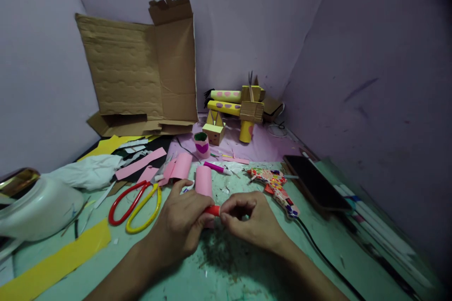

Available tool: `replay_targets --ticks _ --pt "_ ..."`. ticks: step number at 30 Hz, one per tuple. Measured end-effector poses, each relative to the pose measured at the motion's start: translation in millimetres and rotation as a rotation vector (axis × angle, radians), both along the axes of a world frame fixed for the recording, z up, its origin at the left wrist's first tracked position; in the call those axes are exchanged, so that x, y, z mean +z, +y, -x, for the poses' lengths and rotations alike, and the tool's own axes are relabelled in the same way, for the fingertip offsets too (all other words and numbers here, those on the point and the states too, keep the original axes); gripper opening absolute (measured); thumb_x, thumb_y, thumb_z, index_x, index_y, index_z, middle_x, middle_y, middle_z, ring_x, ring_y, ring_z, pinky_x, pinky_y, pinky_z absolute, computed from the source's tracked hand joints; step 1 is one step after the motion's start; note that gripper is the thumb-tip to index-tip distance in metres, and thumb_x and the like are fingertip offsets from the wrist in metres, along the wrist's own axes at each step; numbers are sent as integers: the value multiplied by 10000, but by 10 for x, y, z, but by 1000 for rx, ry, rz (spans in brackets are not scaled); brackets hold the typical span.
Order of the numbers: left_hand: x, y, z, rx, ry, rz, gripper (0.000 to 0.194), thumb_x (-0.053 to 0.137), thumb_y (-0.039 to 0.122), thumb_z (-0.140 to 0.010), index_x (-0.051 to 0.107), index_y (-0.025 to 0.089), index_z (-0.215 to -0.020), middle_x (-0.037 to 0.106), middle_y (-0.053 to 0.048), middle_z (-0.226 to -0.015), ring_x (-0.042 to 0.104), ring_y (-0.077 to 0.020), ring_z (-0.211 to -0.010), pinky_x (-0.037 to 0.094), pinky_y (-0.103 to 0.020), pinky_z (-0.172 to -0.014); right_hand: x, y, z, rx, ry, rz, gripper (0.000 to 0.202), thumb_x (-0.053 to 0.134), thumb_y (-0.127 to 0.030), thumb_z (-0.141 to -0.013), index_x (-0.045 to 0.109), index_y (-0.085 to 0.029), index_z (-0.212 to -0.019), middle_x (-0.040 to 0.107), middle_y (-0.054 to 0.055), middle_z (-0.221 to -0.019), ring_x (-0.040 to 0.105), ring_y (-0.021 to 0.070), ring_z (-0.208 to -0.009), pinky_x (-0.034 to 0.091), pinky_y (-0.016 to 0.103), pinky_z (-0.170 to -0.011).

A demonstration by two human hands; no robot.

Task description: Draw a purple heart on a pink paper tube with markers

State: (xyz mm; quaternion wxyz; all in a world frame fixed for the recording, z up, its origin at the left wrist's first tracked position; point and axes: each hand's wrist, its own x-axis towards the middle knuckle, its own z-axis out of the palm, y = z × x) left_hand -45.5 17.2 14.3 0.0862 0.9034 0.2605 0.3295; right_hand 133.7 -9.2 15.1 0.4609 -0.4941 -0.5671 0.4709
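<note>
My left hand (189,216) is closed around a small red cylinder (213,210), perhaps a marker; much of it is hidden by the fingers. My right hand (249,218) pinches the pale right end of this cylinder between thumb and fingertips. A pink paper tube (204,181) lies just beyond my left fingers, touching or nearly touching them. Behind my left hand is another pink paper roll (181,168). To the left rest large scissors (141,207) with one red and one yellow handle. A magenta marker (217,168) lies past the tube.
A patterned glue gun (277,188) with a black cord lies right, by a phone (316,181) and white markers (381,230). At left are a white pot (38,207) and yellow paper strip (60,261). Cardboard (137,70) and yellow cardboard figures (251,110) stand behind.
</note>
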Motion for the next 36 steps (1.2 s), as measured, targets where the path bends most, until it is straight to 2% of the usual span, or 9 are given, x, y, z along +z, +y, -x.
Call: replay_targets --ticks 13,23,29,36 --pt "12 -4 26 -44 -12 7 135 489 76 -844 536 186 -907 643 3 -724 556 -155 -632 341 -473 -943 -6 -9 -72 122 -53 -60 136 592 -182 -636 722 -157 -607 607 1 -488 486 85 -438 426 205 -436" --pt "7 -16 27 -72 -34 -28 154 487 55 -833 547 181 -898 656 -2 -709 564 -149 -610 372 -468 -919 12 0 -97 183 -78 -59 147 561 -145 -620 702 -162 -581 586 -6 -503 457 76 -449 392 193 -433" --pt "13 -11 0 -55 -58 -98 141 494 39 -824 567 155 -856 637 -7 -662 541 -143 -566 390 -460 -893 -21 -22 -12 55 -125 -91 83 549 -155 -580 630 -149 -559 537 -28 -458 446 67 -401 364 173 -397" --pt "78 -6 -32 0 3 -216 152 494 20 -780 584 139 -815 609 -7 -584 480 -142 -501 404 -473 -884 -92 -28 55 -104 -298 -329 95 516 -148 -593 604 -150 -557 549 -17 -482 459 74 -415 342 173 -404"
